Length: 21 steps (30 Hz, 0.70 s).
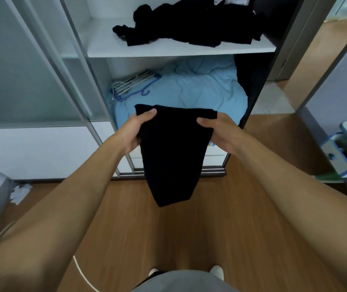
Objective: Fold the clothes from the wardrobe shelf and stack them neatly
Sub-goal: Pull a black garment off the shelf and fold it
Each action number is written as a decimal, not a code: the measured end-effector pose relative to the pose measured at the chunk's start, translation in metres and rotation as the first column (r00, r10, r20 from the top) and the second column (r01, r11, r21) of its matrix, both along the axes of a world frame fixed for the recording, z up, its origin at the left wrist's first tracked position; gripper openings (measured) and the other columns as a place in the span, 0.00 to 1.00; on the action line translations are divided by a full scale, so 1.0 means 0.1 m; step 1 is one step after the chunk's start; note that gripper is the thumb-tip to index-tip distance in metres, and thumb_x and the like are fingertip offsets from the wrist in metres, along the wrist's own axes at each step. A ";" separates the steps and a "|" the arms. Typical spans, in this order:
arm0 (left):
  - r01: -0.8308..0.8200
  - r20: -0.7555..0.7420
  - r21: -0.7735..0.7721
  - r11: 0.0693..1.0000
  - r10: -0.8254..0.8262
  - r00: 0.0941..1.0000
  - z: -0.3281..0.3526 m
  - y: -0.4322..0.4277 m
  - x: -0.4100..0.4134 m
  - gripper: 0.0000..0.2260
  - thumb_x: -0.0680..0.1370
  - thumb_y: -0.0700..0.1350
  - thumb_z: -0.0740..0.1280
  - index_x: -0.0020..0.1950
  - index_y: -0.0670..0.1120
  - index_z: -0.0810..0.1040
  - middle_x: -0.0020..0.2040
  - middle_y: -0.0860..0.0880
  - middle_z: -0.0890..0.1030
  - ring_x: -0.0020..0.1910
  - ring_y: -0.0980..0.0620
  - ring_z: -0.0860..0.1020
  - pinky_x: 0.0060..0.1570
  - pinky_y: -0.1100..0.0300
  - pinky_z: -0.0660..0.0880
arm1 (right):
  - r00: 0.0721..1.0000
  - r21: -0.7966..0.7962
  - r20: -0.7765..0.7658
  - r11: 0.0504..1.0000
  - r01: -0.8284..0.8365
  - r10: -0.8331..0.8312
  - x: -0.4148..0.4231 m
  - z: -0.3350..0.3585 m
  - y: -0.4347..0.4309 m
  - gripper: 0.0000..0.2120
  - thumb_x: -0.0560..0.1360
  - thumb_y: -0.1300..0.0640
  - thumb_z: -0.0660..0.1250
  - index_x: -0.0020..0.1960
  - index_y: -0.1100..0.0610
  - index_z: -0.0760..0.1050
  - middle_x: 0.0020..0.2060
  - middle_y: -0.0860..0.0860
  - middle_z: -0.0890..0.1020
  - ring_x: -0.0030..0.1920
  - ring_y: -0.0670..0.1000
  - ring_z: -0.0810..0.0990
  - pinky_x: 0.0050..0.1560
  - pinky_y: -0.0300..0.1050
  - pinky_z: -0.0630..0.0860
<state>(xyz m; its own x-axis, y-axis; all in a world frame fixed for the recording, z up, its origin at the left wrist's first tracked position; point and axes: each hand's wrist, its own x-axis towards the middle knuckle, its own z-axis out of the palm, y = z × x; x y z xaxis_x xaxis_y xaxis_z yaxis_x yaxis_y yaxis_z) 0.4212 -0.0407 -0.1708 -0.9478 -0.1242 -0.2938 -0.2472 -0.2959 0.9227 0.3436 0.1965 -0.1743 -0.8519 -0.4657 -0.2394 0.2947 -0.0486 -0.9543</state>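
Note:
A black garment (172, 152) hangs in front of me, partly folded, its lower end tapering toward the floor. My left hand (135, 131) grips its upper left edge with the thumb on top. My right hand (216, 131) grips the upper right edge in the same way. On the white wardrobe shelf (179, 50) above lies a crumpled heap of black clothes (191, 24), apart from both hands.
Below the shelf a light blue quilt (191, 89) fills the compartment, with several hangers (134, 84) at its left. A sliding wardrobe door (31, 81) stands at the left. An open blue drawer (341, 152) juts out at the right. Wooden floor (221, 228) lies underfoot.

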 end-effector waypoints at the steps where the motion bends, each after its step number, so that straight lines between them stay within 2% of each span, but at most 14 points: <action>1: 0.039 0.001 -0.005 0.999 -0.039 0.999 -0.03 -0.03 0.03 0.16 0.80 0.50 0.68 0.65 0.45 0.78 0.56 0.47 0.85 0.54 0.51 0.84 0.46 0.63 0.80 | 0.999 -0.068 0.026 0.997 0.022 -0.020 0.00 0.03 -0.03 0.12 0.80 0.66 0.64 0.64 0.64 0.76 0.50 0.54 0.84 0.49 0.51 0.84 0.48 0.43 0.81; 4: 0.132 0.054 -0.060 0.989 -0.129 0.990 -0.15 -0.04 0.09 0.18 0.80 0.51 0.68 0.67 0.46 0.78 0.61 0.48 0.84 0.60 0.51 0.82 0.54 0.62 0.78 | 0.991 -0.177 0.123 0.982 0.072 -0.050 0.02 0.11 -0.14 0.10 0.81 0.66 0.62 0.61 0.63 0.76 0.48 0.54 0.84 0.45 0.50 0.85 0.48 0.43 0.83; 6: 0.110 0.074 -0.096 0.989 -0.104 0.992 -0.19 -0.01 0.10 0.18 0.79 0.52 0.70 0.66 0.47 0.79 0.59 0.48 0.84 0.60 0.50 0.82 0.58 0.59 0.77 | 0.981 -0.203 0.190 0.976 0.080 -0.041 0.06 0.15 -0.18 0.10 0.81 0.66 0.62 0.61 0.64 0.76 0.48 0.55 0.83 0.46 0.51 0.83 0.53 0.46 0.81; 10: -0.065 0.014 -0.133 0.989 0.067 0.998 -0.17 0.04 0.01 0.12 0.78 0.48 0.72 0.60 0.46 0.81 0.55 0.46 0.86 0.55 0.49 0.84 0.57 0.55 0.79 | 0.964 -0.262 0.260 0.965 0.020 0.050 0.07 0.18 -0.15 0.14 0.82 0.65 0.61 0.66 0.67 0.73 0.54 0.58 0.81 0.54 0.56 0.80 0.66 0.51 0.75; 12: -0.106 -0.007 -0.178 0.978 0.106 0.994 -0.14 0.10 -0.04 0.11 0.78 0.48 0.72 0.58 0.46 0.81 0.54 0.46 0.86 0.52 0.48 0.85 0.54 0.54 0.80 | 0.984 -0.145 0.171 0.989 -0.021 0.046 0.05 0.17 -0.12 0.16 0.81 0.65 0.63 0.67 0.68 0.73 0.58 0.60 0.81 0.58 0.58 0.80 0.68 0.53 0.74; 15: -0.104 -0.023 -0.233 0.967 0.101 0.995 -0.12 0.18 -0.10 0.06 0.78 0.47 0.72 0.54 0.48 0.82 0.49 0.48 0.87 0.49 0.50 0.86 0.47 0.58 0.82 | 0.999 0.184 -0.011 0.982 0.052 -0.051 -0.01 0.14 -0.07 0.15 0.78 0.62 0.69 0.64 0.64 0.76 0.58 0.59 0.83 0.54 0.56 0.84 0.59 0.52 0.81; 18: -0.077 -0.013 -0.216 0.973 0.076 0.997 -0.11 0.19 -0.11 0.05 0.78 0.44 0.73 0.53 0.47 0.83 0.48 0.48 0.87 0.49 0.49 0.86 0.43 0.60 0.81 | 0.989 0.233 0.027 0.963 0.138 -0.148 -0.08 0.07 -0.03 0.13 0.78 0.62 0.69 0.61 0.65 0.76 0.51 0.57 0.84 0.45 0.53 0.84 0.45 0.47 0.83; 21: -0.067 -0.016 -0.196 0.978 0.065 0.998 -0.12 0.17 -0.10 0.08 0.77 0.42 0.73 0.56 0.44 0.83 0.52 0.45 0.87 0.51 0.48 0.85 0.46 0.59 0.81 | 0.976 0.239 0.069 0.953 0.186 -0.208 -0.10 0.06 -0.08 0.06 0.78 0.63 0.68 0.54 0.62 0.76 0.43 0.53 0.81 0.40 0.50 0.82 0.36 0.43 0.79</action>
<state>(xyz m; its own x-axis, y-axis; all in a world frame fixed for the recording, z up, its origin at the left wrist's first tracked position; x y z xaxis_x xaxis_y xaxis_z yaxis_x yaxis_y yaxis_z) 0.4114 -0.0236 -0.1829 -0.9381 -0.2409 -0.2490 -0.2247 -0.1240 0.9665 0.3337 0.1888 -0.1683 -0.8905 -0.2138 -0.4016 0.3883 0.1028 -0.9158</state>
